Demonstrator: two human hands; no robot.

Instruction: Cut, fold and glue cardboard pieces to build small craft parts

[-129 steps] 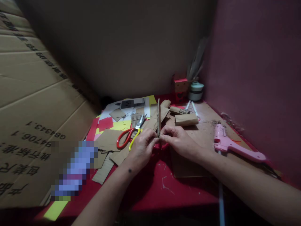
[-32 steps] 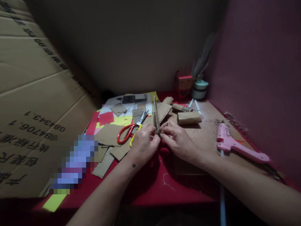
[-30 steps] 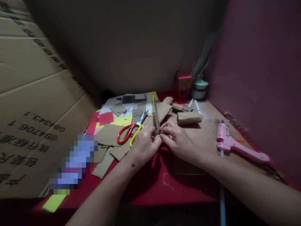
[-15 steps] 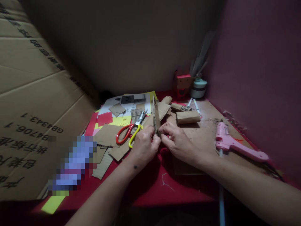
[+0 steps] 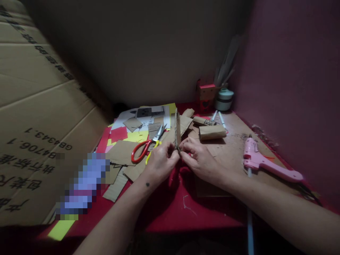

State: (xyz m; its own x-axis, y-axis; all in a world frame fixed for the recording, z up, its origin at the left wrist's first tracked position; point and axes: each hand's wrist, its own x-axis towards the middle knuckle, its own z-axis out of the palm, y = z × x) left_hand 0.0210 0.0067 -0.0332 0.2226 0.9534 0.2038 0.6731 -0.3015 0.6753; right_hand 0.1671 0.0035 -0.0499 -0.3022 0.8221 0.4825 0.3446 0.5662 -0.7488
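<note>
Between my two hands a piece of cardboard (image 5: 177, 125) stands on edge, its thin side toward me. My left hand (image 5: 162, 157) pinches its near end from the left. From the right, the fingers of my right hand (image 5: 198, 156) close on the same near end; the fingertips of both hands almost meet there and partly hide it. Scissors (image 5: 145, 150) with one red and one yellow handle lie just left of my left hand, blades pointing away. Two rolled cardboard tubes (image 5: 212, 132) rest beyond my right hand.
A pink glue gun (image 5: 256, 157) with a long glue stick lies on the right. Cardboard scraps (image 5: 119, 152) and coloured paper (image 5: 118, 134) cover the left. A large carton (image 5: 47, 124) stands at far left. Behind are a red box (image 5: 207, 97) and a lidded pot (image 5: 224, 99).
The upright cardboard has shifted slightly right and turned a little, so less of its broad face shows. My left hand has moved slightly; both hands keep their grip.
</note>
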